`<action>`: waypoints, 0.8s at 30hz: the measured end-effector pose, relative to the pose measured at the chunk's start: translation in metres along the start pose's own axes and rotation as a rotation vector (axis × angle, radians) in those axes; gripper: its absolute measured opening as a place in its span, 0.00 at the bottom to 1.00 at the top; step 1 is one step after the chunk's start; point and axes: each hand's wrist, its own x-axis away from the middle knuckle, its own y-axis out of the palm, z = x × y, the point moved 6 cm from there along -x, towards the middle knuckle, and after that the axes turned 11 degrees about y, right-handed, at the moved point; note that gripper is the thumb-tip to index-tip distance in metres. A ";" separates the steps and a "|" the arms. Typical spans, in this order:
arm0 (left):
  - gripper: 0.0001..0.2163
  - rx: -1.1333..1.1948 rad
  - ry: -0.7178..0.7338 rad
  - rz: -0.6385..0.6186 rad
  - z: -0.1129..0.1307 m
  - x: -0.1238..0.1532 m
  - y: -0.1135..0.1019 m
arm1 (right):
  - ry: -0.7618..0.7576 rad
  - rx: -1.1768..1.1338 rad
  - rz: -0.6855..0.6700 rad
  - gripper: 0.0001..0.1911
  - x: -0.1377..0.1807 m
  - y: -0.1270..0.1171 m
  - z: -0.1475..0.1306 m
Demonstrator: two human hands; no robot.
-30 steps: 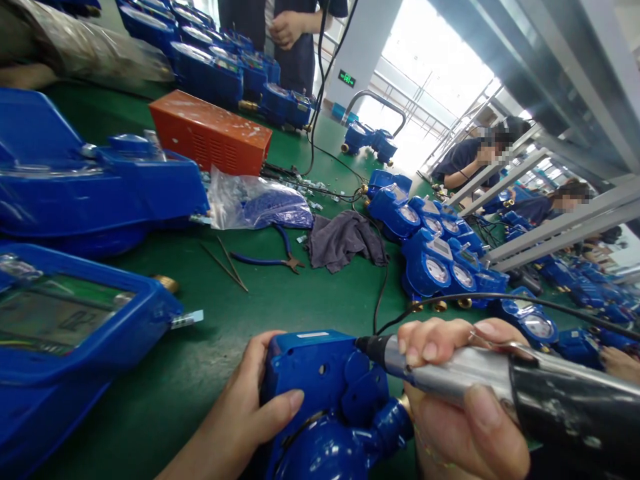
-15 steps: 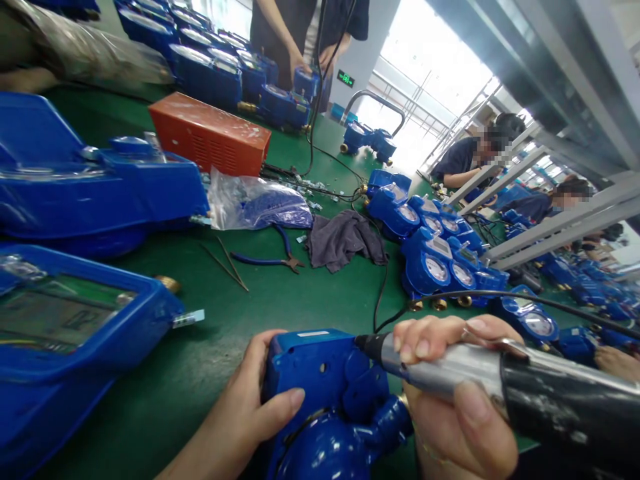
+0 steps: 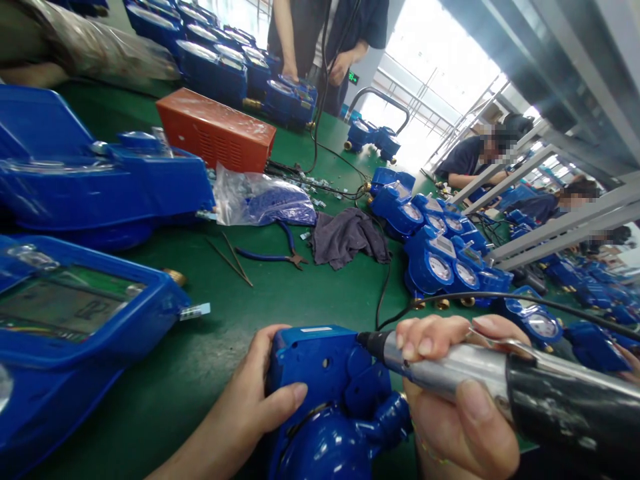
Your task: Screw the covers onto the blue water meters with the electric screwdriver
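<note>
At the bottom centre, a blue water meter (image 3: pixel 325 387) is turned with its underside toward me, its round body lowest. My left hand (image 3: pixel 265 400) grips its left side, thumb over the flat blue face and fingers behind the edge. In my right hand (image 3: pixel 455 393) is an electric screwdriver (image 3: pixel 460 370) with a silver barrel and black grip. Its dark tip touches the upper right edge of the meter's housing; the bit's end is hidden there. A black cable (image 3: pixel 383 293) runs across the bench behind the meter.
On the green bench lie blue-handled pliers (image 3: pixel 267 257), a grey cloth (image 3: pixel 347 237), a plastic bag (image 3: pixel 260 200) and an orange metal box (image 3: pixel 215 130). Large blue meters (image 3: pixel 75 333) stand close on the left; more meters (image 3: pixel 440 267) line the right. Co-workers (image 3: pixel 325 47) sit or stand beyond.
My hands, the meter and the screwdriver keep nearly the same pose. The view has shifted slightly. At the far side, a co-worker's hands have moved apart above the meters.
</note>
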 end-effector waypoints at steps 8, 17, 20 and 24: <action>0.34 -0.073 0.017 -0.004 0.001 -0.001 -0.002 | 0.020 0.026 0.036 0.16 -0.001 0.002 -0.004; 0.34 -0.097 0.043 -0.001 0.000 0.000 -0.004 | 0.031 0.017 0.063 0.15 0.000 -0.001 -0.003; 0.34 -0.088 0.047 0.006 -0.001 0.000 -0.004 | 0.027 0.024 0.071 0.15 0.000 -0.001 -0.006; 0.34 -0.089 0.059 -0.004 0.000 -0.001 -0.003 | 0.001 0.032 0.062 0.15 0.000 0.000 -0.010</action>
